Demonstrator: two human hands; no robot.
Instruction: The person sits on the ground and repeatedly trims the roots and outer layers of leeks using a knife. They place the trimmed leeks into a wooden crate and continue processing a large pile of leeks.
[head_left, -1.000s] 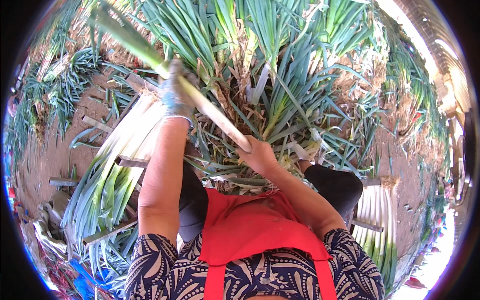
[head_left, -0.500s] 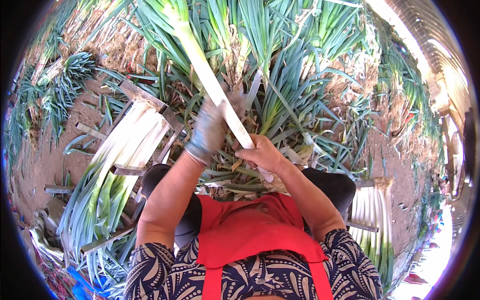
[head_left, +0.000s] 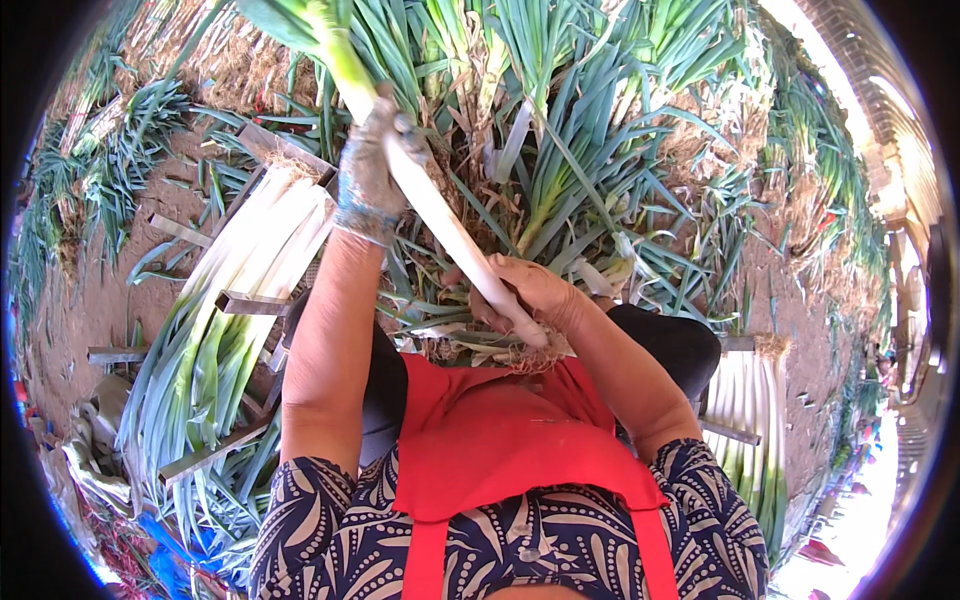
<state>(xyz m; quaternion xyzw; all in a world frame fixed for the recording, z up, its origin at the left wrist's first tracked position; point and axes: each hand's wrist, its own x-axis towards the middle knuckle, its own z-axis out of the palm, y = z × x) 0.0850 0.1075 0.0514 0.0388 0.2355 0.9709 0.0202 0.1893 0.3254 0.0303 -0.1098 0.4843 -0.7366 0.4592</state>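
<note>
A long leek [head_left: 437,208] slants across the middle, its green leaves at the far left end and its root tuft near my red apron. My left hand [head_left: 372,170], in a dirty glove, is wrapped round the upper stalk just below the leaves. Bare and closed, my right hand [head_left: 520,290] grips the white shank close to the roots; some of its fingers are hidden behind the stalk. Below and beyond both hands lie loose leaves and untrimmed leeks [head_left: 550,205].
At left, a metal rack [head_left: 250,303] cradles a bundle of cleaned leeks [head_left: 235,290]. Another bundle [head_left: 745,410] rests in a rack at right. Piles of leeks [head_left: 135,140] line the far left, and more [head_left: 820,190] stand along the right.
My left hand, blurred before, has moved up the stalk toward the leaves. The leek has shifted slightly left at its top, and its root end now shows below my right hand.
</note>
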